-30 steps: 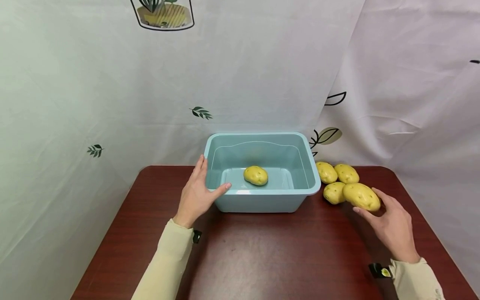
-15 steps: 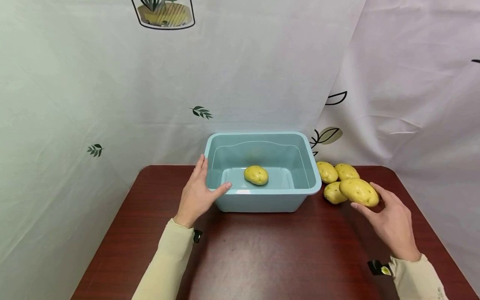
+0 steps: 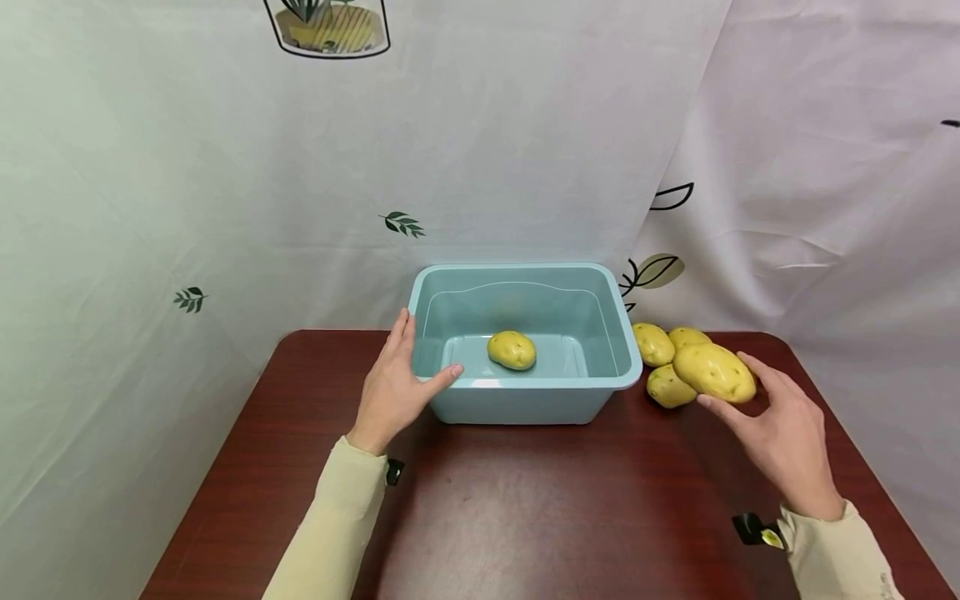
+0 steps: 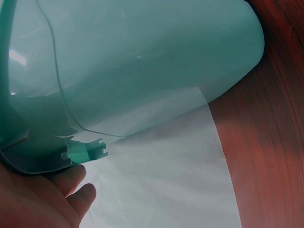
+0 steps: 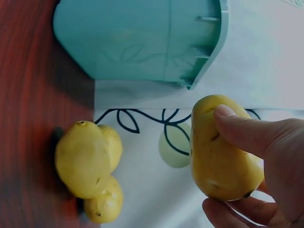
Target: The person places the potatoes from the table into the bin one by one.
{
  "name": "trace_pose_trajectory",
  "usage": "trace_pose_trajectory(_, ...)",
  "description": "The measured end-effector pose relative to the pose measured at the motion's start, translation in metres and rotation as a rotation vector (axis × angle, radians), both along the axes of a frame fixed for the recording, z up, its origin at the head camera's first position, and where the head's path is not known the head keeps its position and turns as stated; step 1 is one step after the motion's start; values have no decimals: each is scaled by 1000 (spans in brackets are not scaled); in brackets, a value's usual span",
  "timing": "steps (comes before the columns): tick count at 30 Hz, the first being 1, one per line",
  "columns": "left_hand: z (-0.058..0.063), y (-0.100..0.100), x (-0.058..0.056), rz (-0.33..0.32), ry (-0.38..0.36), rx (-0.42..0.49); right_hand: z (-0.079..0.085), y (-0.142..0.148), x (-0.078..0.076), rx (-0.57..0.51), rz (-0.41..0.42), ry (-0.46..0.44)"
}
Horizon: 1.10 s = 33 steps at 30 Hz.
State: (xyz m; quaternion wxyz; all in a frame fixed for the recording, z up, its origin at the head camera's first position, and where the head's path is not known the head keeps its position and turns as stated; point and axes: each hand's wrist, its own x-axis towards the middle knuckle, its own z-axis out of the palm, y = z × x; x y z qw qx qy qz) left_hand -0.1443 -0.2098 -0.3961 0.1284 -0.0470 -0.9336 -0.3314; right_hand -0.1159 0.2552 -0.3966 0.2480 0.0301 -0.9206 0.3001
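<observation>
A light blue plastic basin (image 3: 525,406) stands at the back of the table with one yellow potato (image 3: 512,351) lying on its floor. My left hand (image 3: 393,392) rests at the basin's front left corner, fingers straight along the outside and thumb spread over the front rim; fingertips (image 4: 83,197) show beside the rim's underside in the left wrist view. My right hand (image 3: 787,433) holds another potato (image 3: 714,372) between thumb and fingers, raised above the table. Beyond it, a group of potatoes (image 3: 652,344) lies right of the basin, one partly hidden by the held potato.
The dark red-brown table (image 3: 525,517) ends in rounded back corners. White cloth (image 3: 525,150) printed with leaves hangs behind it and at the sides. In the right wrist view, the basin's outer wall (image 5: 128,42) stands near the loose potatoes (image 5: 81,159).
My right hand has raised its potato a little and shifted it slightly left, so it now covers more of the potato behind. The left hand and the basin have not moved.
</observation>
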Motion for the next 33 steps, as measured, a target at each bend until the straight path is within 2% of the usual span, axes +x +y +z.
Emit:
trace_pose_trajectory(17, 1, 1, 1, 1, 6, -1, 16, -10, -2, -18, 10, 35)
trace_pose_trajectory(33, 1, 1, 1, -3, 20, 2, 36, -37, -9, -47, 51, 135)
